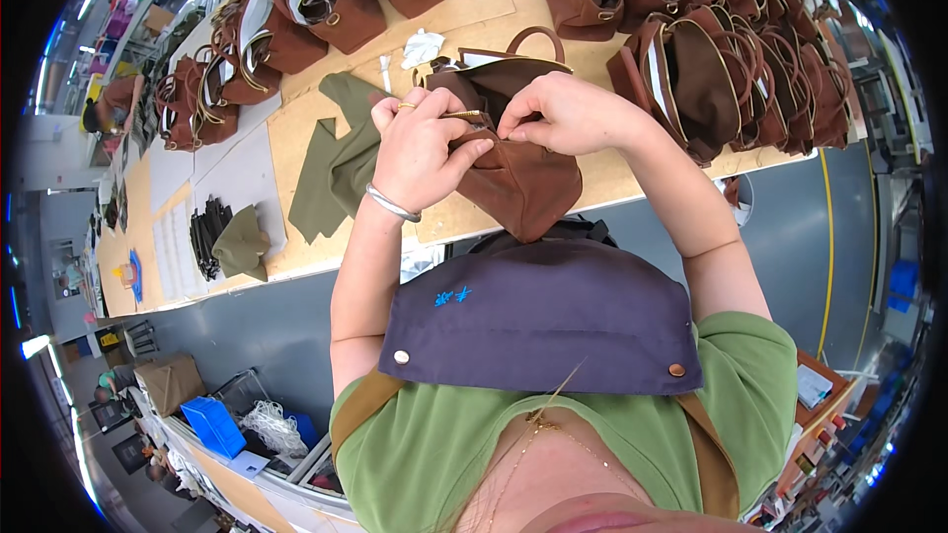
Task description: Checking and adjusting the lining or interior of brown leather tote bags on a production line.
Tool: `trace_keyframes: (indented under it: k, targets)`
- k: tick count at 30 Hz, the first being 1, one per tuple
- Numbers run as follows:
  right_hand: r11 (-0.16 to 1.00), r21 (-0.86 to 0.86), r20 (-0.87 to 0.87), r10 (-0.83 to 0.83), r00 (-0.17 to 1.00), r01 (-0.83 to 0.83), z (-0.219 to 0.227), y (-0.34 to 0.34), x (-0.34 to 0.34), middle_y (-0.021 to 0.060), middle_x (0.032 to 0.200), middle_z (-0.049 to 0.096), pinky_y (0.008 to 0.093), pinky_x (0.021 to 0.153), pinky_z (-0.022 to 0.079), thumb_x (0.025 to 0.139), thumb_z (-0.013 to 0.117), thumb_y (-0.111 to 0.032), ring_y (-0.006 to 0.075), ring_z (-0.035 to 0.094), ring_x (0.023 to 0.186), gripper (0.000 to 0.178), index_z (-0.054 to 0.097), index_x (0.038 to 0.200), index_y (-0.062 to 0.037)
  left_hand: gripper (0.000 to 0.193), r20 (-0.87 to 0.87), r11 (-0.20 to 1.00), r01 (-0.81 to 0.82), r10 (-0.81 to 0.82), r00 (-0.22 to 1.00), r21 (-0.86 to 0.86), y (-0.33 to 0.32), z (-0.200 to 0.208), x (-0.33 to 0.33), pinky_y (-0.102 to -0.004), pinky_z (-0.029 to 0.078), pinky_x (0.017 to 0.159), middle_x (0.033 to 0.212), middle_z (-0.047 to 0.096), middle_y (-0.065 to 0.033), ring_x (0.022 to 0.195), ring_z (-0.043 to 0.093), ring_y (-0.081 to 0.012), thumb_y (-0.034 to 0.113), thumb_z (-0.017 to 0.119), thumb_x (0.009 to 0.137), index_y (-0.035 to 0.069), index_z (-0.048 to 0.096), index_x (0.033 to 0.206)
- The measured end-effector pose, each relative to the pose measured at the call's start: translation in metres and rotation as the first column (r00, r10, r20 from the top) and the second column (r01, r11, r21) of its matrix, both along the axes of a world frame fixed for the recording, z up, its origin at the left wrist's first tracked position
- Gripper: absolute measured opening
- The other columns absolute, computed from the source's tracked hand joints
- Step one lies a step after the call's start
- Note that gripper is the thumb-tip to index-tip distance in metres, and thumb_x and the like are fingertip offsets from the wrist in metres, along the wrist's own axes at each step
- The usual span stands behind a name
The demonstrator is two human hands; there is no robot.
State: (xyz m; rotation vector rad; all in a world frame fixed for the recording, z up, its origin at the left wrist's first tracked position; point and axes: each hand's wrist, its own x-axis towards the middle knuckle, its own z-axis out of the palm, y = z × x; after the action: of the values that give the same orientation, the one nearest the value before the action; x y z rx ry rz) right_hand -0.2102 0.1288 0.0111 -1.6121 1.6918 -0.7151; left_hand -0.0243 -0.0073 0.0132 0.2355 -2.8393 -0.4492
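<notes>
A brown leather handbag with a gold-toothed zipper (pixel 528 188) sits at the upper centre of the frame, tilted at the near edge of the desk (pixel 395 225), its base toward the dark purple cloth apron (pixel 543 311) and one looped handle rising beyond the hands. Its open top edge lies directly under and between the fingers of both hands. The left hand (pixel 423 143) is on the left side of the opening, fingers curled over the zipper edge and thumb reaching across, with only a small gap between them. The right hand (pixel 573 116) is on the right of the opening, thumb and forefinger nearly closed together at the rim; whether they pinch the leather or something small cannot be told. Left of the bag lies an olive-green flat fabric piece (pixel 341 163), and above it a crumpled white scrap (pixel 423 47). Similar brown leather bags fill the upper right (pixel 726 69) and others stand at the upper left (pixel 326 15).
</notes>
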Motion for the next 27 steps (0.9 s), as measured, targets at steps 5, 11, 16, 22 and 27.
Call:
trace_keyframes:
  k: [5, 11, 16, 22, 27]
  targets:
    - [0.999, 0.038, -0.006, -0.024, 1.000, 0.024, 0.005, 0.001, 0.002, 0.0131, 0.086, 0.072, 0.0348, 0.074, 0.052, 0.084, 0.066, -0.006, 0.0266, 0.068, 0.080, 0.014, 0.072, 0.096, -0.0013, 0.016, -0.009, 1.000, 0.009, -0.009, 1.000, 0.009, 0.001, 0.000, 0.000, -0.0402, 0.025, 0.087, 0.089, 0.055, 0.0035, 0.091, 0.050, -0.0176, 0.030, 0.076, 0.077, 0.014, 0.076, 0.080]
    - [0.999, 0.049, 0.039, -0.006, 0.999, 0.004, 0.006, 0.001, 0.001, 0.0095, 0.078, 0.072, 0.0302, 0.065, 0.051, 0.082, 0.067, -0.008, 0.0151, 0.064, 0.066, 0.015, 0.072, 0.093, -0.0002, 0.016, 0.001, 1.000, 0.011, -0.011, 1.000, 0.019, 0.001, -0.001, 0.000, -0.0396, 0.025, 0.086, 0.088, 0.055, 0.0028, 0.090, 0.050, -0.0180, 0.029, 0.076, 0.076, 0.014, 0.076, 0.080]
    - [0.999, 0.018, 0.183, -0.052, 0.982, 0.050, -0.006, 0.000, 0.005, 0.0033, 0.067, 0.066, 0.0260, 0.056, 0.046, 0.078, 0.072, -0.012, 0.0071, 0.055, 0.059, 0.013, 0.070, 0.081, 0.0005, 0.015, 0.068, 0.998, 0.002, -0.006, 0.998, 0.055, 0.000, 0.005, -0.001, -0.0394, 0.027, 0.087, 0.089, 0.056, 0.0017, 0.090, 0.051, -0.0187, 0.028, 0.076, 0.076, 0.013, 0.076, 0.080]
    - [0.988, 0.060, 0.251, -0.153, 0.956, 0.142, -0.014, 0.003, 0.005, -0.0029, 0.063, 0.058, 0.0222, 0.055, 0.043, 0.079, 0.072, -0.012, 0.0032, 0.050, 0.060, 0.013, 0.066, 0.075, -0.0012, 0.014, -0.085, 0.987, 0.028, -0.015, 0.996, 0.158, -0.006, 0.000, -0.001, -0.0374, 0.029, 0.090, 0.096, 0.065, 0.0009, 0.090, 0.059, -0.0175, 0.022, 0.079, 0.076, 0.012, 0.073, 0.084]
    - [0.995, 0.021, 0.259, -0.101, 0.961, 0.099, -0.023, 0.007, -0.003, 0.0004, 0.071, 0.064, 0.0254, 0.063, 0.048, 0.081, 0.072, -0.020, 0.0070, 0.057, 0.065, 0.021, 0.070, 0.093, -0.0031, 0.012, -0.118, 0.979, 0.039, -0.016, 0.993, 0.200, -0.008, -0.001, -0.005, -0.0351, 0.028, 0.087, 0.092, 0.066, 0.0029, 0.085, 0.060, -0.0148, 0.021, 0.077, 0.079, 0.012, 0.071, 0.083]
